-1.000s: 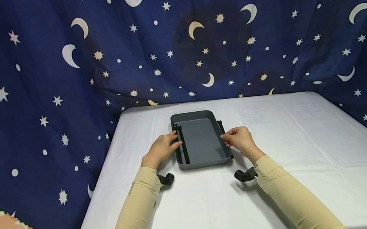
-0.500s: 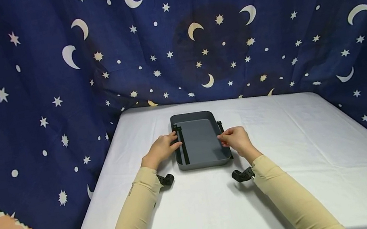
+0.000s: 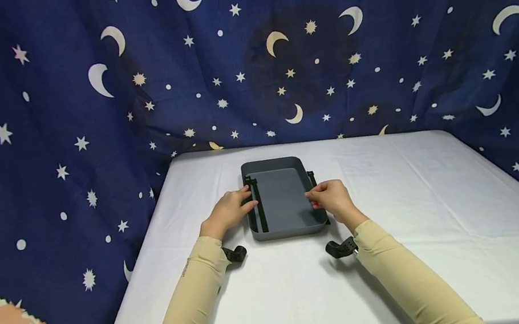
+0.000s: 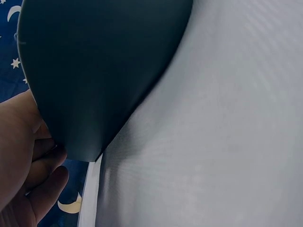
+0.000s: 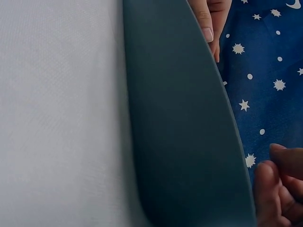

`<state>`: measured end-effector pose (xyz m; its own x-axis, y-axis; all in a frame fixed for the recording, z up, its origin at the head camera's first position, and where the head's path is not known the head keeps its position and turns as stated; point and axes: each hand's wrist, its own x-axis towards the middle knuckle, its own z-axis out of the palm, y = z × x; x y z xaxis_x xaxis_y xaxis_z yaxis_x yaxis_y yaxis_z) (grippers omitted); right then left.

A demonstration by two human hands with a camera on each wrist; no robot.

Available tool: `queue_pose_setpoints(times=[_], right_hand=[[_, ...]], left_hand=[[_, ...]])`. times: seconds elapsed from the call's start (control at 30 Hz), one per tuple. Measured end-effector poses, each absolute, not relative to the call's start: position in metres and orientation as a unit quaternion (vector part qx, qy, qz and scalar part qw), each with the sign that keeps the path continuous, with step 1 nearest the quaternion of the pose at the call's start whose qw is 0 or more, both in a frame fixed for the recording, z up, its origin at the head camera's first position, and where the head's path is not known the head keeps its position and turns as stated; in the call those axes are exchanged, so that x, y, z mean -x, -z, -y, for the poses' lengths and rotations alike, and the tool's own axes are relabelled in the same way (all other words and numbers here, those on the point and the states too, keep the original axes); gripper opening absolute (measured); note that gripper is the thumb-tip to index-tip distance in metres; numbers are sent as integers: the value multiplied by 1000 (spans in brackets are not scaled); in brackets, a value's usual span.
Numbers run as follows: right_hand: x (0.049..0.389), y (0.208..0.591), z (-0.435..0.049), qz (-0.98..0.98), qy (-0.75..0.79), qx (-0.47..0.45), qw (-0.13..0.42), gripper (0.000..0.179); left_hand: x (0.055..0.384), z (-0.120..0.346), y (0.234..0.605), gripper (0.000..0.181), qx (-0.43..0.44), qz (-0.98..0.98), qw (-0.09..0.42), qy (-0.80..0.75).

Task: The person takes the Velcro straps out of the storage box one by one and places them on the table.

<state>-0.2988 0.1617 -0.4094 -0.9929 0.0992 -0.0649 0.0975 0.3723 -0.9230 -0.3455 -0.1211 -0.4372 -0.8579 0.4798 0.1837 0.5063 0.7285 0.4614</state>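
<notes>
A shallow dark grey tray (image 3: 286, 203) with rounded corners lies on the table in the head view. One thin black strip (image 3: 263, 219) runs along its left side inside; another black strip (image 3: 311, 177) shows just outside the right wall. My left hand (image 3: 226, 212) reaches over the left rim, its thumb and fingers extended near the first strip. In the left wrist view, the tray's outer wall (image 4: 104, 66) hides the left fingertips in part. My right hand (image 3: 337, 196) has its fingers curled by the right rim, thumb close to forefinger. In the right wrist view, nothing shows between the right fingertips (image 5: 278, 151).
White cloth covers the table (image 3: 436, 246). Behind and to the left hangs a blue curtain (image 3: 240, 49) with moons and stars. Black wrist mounts (image 3: 341, 248) jut inward from both sleeves, close above the cloth.
My right hand has shifted slightly left, so its fingertips now lie over the tray's right inner edge. The left hand, the tray and the strips look unmoved.
</notes>
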Motion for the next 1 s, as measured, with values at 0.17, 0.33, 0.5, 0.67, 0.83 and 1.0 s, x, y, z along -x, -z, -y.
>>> queue_pose_setpoints(times=[0.17,0.33,0.5,0.67,0.83,1.0], right_hand=[[300,409,-161,829,-556,61,-4,21],[301,408,-160,832,-552,60,-5,21],[301,408,-158,832,-552,61,-7,21],[303,408,-156,832,-553,54,-8,21],[304,410,-154,841,-539,48,-8,21],[303,409,-151,848,-528,53,-8,20]], left_hand=[[347,122,437,53,267,928,23,259],[347,122,437,53,265,929,19,259],[347,121,437,52,263,929,17,261],[347,121,437,52,265,928,18,261],[347,120,438,51,268,928,27,259],[346,120,438,51,266,929,34,254]])
